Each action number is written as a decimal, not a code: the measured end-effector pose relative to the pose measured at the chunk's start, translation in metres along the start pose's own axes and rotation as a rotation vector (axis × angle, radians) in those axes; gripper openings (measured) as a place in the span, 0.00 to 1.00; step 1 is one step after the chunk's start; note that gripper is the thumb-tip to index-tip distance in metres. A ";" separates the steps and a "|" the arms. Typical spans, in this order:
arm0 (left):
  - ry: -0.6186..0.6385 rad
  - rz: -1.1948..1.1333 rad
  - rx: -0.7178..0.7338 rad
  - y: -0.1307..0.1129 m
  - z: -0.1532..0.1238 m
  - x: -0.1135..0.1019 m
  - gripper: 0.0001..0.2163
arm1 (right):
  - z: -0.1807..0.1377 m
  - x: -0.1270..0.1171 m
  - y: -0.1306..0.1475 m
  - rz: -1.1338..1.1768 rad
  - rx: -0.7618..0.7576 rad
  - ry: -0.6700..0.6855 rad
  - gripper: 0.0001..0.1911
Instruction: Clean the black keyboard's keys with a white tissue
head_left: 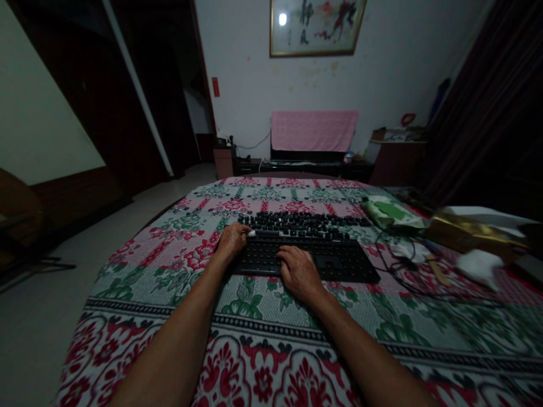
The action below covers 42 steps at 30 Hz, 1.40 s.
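Observation:
A black keyboard (258, 257) lies on the patterned cloth in front of me, most of its keys stripped off so that rows of small pale studs show. At its far left corner is my left hand (232, 240), fingers drawn together at the white end of a short dark rod (268, 233); the rod's exact kind is too dim to tell. My right hand (299, 271) rests over the keyboard's near middle, fingers stretched out on the bare rows. Just beyond the keyboard, many loose black keycaps (301, 220) are spread in a wide band.
A flowered cloth (254, 308) covers the round-edged table. To the right lie a black cable (407, 282), crumpled white tissue (479, 265), a green-and-white packet (390, 212) and a gold-coloured box (470, 232). A pink towel (314, 130) hangs by the far wall.

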<state>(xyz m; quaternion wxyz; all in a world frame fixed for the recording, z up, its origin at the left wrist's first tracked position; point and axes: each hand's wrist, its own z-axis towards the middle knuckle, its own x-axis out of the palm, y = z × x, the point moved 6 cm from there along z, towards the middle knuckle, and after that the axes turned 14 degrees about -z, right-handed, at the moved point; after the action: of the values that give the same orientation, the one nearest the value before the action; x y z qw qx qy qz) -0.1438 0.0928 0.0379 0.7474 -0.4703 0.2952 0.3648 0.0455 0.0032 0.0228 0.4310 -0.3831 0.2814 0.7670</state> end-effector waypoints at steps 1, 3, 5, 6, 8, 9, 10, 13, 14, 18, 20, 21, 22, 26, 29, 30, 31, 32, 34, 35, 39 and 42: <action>-0.010 -0.002 -0.014 0.001 0.000 -0.002 0.14 | 0.000 0.000 0.000 -0.001 0.001 0.000 0.14; -0.034 -0.021 -0.062 0.005 -0.001 -0.006 0.14 | 0.000 -0.001 0.000 -0.002 0.002 0.001 0.14; -0.045 -0.061 -0.128 0.012 -0.002 -0.009 0.13 | 0.000 -0.001 0.000 0.000 0.002 0.002 0.14; -0.042 -0.082 -0.165 0.015 -0.002 -0.010 0.13 | 0.000 -0.001 0.000 0.002 0.003 0.004 0.14; -0.033 -0.114 -0.233 0.023 -0.003 -0.011 0.13 | 0.000 0.000 0.000 0.001 0.009 0.009 0.15; -0.033 -0.125 -0.265 0.026 -0.003 -0.011 0.12 | 0.000 0.000 0.000 -0.002 0.013 0.012 0.15; -0.032 -0.137 -0.294 0.028 -0.003 -0.011 0.12 | 0.000 0.000 0.000 -0.005 0.016 0.013 0.15; -0.024 -0.162 -0.333 0.031 -0.003 -0.011 0.12 | 0.000 0.000 0.000 -0.013 0.020 0.012 0.15; -0.019 -0.164 -0.333 0.030 -0.003 -0.011 0.12 | 0.000 -0.001 0.000 -0.014 0.020 0.011 0.15; -0.013 -0.151 -0.326 0.023 -0.004 -0.012 0.12 | 0.000 -0.002 0.000 -0.015 0.028 0.003 0.14; -0.007 -0.156 -0.312 0.019 -0.004 -0.010 0.12 | 0.000 -0.002 -0.002 -0.022 0.048 -0.003 0.14; -0.003 -0.162 -0.300 0.016 -0.004 -0.009 0.12 | 0.000 -0.002 -0.005 -0.028 0.065 -0.005 0.13; 0.001 -0.169 -0.287 0.013 -0.004 -0.007 0.12 | -0.001 -0.003 -0.008 -0.036 0.086 -0.007 0.13; 0.032 -0.159 -0.212 0.002 -0.004 0.003 0.13 | -0.002 -0.005 -0.021 -0.085 0.175 -0.019 0.09; 0.043 -0.110 -0.162 -0.005 -0.004 0.007 0.14 | -0.002 -0.009 -0.025 -0.103 0.209 -0.044 0.08; 0.040 -0.092 -0.144 -0.008 -0.004 0.008 0.14 | -0.001 -0.011 -0.025 -0.100 0.204 -0.057 0.09; 0.034 -0.077 -0.121 -0.012 -0.004 0.008 0.14 | -0.001 -0.012 -0.023 -0.092 0.191 -0.070 0.09; 0.030 -0.064 -0.093 -0.016 -0.004 0.010 0.14 | 0.000 -0.012 -0.021 -0.080 0.169 -0.079 0.10; 0.039 -0.044 -0.024 -0.025 -0.005 0.014 0.14 | 0.001 -0.011 -0.015 -0.056 0.114 -0.072 0.12; 0.052 -0.033 0.006 -0.029 -0.006 0.016 0.14 | 0.001 -0.010 -0.012 -0.047 0.090 -0.057 0.12; 0.073 0.019 0.015 -0.028 -0.006 0.018 0.15 | -0.001 -0.004 -0.010 -0.040 0.057 -0.001 0.12; 0.015 0.011 -0.077 -0.014 -0.003 0.009 0.15 | -0.001 -0.004 -0.011 -0.044 0.064 0.009 0.12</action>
<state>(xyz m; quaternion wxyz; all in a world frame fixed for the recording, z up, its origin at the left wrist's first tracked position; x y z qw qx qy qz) -0.1276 0.0884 0.0360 0.7246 -0.4998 0.2891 0.3763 0.0566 0.0060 0.0240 0.4586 -0.3786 0.2990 0.7463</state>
